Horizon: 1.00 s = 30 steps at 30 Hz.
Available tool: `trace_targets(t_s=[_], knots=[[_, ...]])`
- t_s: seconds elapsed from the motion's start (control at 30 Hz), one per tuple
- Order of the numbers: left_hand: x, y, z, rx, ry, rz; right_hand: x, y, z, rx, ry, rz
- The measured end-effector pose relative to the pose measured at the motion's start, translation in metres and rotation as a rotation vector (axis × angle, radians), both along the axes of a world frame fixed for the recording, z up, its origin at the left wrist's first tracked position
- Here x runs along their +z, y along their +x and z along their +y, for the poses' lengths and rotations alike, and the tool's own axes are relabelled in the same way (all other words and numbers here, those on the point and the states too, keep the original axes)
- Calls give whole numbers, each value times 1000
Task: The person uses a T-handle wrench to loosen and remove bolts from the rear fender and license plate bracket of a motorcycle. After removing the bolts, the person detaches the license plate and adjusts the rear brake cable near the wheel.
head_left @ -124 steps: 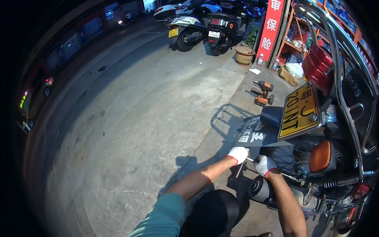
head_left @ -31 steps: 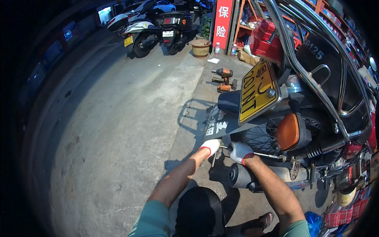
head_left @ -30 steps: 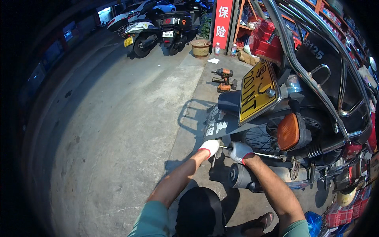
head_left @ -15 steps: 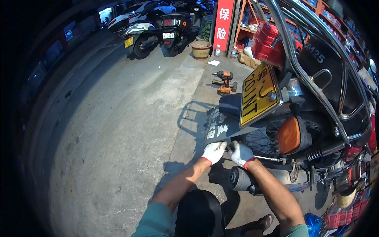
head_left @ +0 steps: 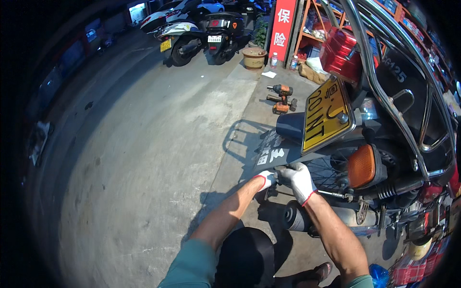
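Both of my hands wear white gloves with red cuffs and work at the lower edge of the motorcycle's dark rear mudguard (head_left: 269,150), which carries white lettering. My left hand (head_left: 268,180) reaches beneath that edge, its fingers hidden. Right beside it, my right hand (head_left: 301,182) has its fingers curled closed over the mudguard's near edge. Whether a small part sits between the two hands cannot be made out. Above them juts the yellow number plate (head_left: 329,115). The spoked rear wheel (head_left: 331,169) lies just right of my right hand, and the exhaust silencer (head_left: 300,217) is below it.
An orange turn signal (head_left: 361,166) and a chrome rack (head_left: 384,103) stick out at the right. On the ground beyond the mudguard lie an orange-black cordless power tool (head_left: 283,98) and a hammer-like tool. Farther off are a flowerpot (head_left: 254,58) and parked scooters (head_left: 222,41).
My left hand has slid farther under the mudguard edge. My right hand has risen and turned, its fingers now over the edge. The whole view has shifted slightly.
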<state>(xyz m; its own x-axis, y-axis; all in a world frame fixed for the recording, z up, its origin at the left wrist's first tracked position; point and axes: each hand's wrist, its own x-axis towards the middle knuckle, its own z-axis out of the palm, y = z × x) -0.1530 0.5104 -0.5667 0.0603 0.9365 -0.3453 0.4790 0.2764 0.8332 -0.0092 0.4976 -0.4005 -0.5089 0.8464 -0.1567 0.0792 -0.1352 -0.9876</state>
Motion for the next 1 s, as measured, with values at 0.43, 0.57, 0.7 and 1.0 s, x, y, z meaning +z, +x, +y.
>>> trace_targets(t_s=[0.43,0.57,0.7,1.0], knots=[[10,5,-12,328,427,190,-57,38,31,454,583,-1064],[16,-4,-8,295,-133,-313,-47,32,21,463,569,-1078],[-4,-23,-15,-12,187,455,-60,28,27,412,590,-979],[74,0,-53,-244,852,350,-52,34,25,373,614,-1005]])
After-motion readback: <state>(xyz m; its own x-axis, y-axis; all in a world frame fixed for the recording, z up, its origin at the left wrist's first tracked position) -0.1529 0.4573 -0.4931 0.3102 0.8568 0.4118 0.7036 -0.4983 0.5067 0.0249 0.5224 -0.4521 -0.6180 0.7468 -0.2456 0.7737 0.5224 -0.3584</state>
